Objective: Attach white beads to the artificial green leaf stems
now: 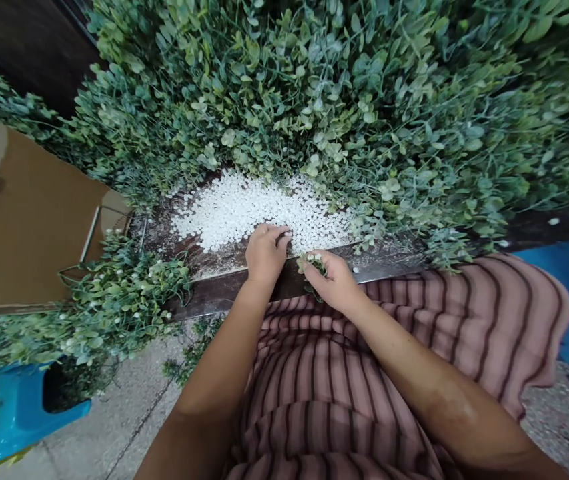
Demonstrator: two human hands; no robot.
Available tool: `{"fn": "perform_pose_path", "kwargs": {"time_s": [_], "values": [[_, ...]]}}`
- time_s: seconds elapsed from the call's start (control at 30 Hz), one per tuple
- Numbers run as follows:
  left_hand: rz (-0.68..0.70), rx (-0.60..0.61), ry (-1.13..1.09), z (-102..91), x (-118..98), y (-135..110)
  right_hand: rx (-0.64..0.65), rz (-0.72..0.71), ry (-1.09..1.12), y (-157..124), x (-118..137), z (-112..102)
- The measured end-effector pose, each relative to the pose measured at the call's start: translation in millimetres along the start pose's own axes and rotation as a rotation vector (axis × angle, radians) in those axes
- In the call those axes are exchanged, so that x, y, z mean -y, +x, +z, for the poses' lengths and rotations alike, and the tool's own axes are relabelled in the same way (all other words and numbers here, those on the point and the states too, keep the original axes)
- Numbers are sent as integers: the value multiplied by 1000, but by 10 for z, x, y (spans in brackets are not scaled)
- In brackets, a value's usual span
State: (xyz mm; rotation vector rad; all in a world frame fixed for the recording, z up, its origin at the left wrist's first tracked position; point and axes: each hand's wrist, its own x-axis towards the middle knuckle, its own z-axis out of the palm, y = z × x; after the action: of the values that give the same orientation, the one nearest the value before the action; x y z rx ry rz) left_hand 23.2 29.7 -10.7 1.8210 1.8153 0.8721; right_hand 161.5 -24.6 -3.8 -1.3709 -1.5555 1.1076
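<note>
A heap of small white beads spreads over the dark tabletop. At the heap's near edge is my left hand, its thumb and fingertips curled together in a pinch. Whether a bead sits between those fingertips is too small to tell. My right hand, close beside it at the table edge, is closed around a small green leafy sprig. Part of that sprig hangs below the fingers, and a few white dots show at its top.
Piled artificial greenery covers the back and right of the table. Leafy stems with white beads lie at left, beside an open cardboard box. A blue plastic stool stands on the floor. Striped pink cloth covers my lap.
</note>
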Motion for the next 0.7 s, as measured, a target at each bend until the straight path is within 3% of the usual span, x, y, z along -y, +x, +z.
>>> {"fn": "perform_pose_path", "kwargs": {"time_s": [0.2, 0.4, 0.7], "values": [[64, -7, -48, 18, 27, 9, 26, 103, 190, 16, -67, 25], [-250, -29, -537, -79, 71, -109, 28, 73, 57, 50, -26, 20], [-404, -42, -644, -197, 29, -166, 78, 30, 47, 72, 5, 0]]}}
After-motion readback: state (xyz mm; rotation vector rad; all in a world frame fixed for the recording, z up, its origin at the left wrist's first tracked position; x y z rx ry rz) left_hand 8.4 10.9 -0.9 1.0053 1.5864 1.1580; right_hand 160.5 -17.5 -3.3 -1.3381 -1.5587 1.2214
